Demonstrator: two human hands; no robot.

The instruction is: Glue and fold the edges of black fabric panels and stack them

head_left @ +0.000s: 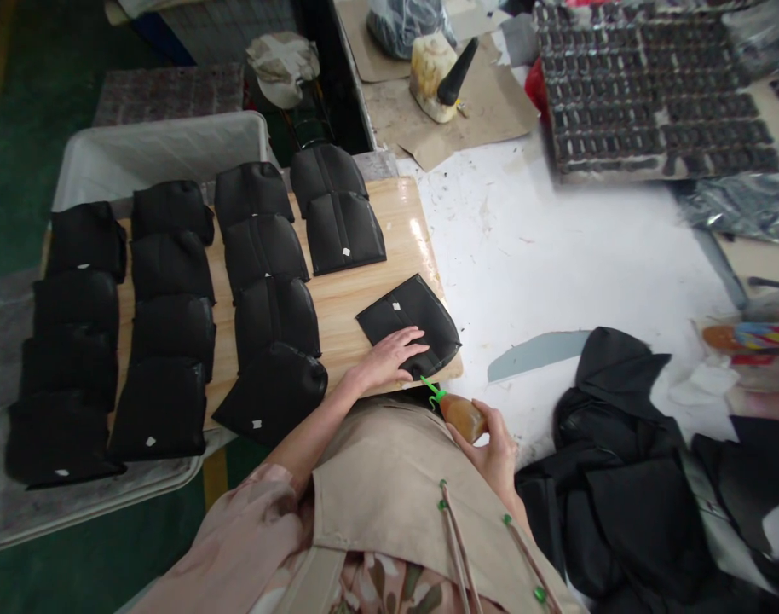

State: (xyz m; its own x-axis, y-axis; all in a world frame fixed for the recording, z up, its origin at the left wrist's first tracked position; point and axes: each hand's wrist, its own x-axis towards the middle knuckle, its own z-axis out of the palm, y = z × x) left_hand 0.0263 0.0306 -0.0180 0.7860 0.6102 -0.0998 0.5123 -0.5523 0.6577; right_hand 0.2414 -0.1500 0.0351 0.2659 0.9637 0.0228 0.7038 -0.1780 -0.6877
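A black leather-like piece (433,309) with a small white tag lies at the right end of a pale wooden board (344,311). My left hand (389,358) rests flat on it, fingers stretched out. In my right hand (495,443) is a squeeze bottle (463,415) of amber liquid with a green nozzle. The nozzle's tip points at the piece's near edge; whether it touches, I cannot tell. Left of my hand, overlapping rows of similar black pieces (271,388) cover much of the board, several with white tags.
White plastic bins (165,153) stand under and behind the board. Loose black pieces (638,503) are heaped at the right. Beyond the white tabletop (510,247) are a stained container (431,77) with a black cone and a tray of small dark parts (651,94).
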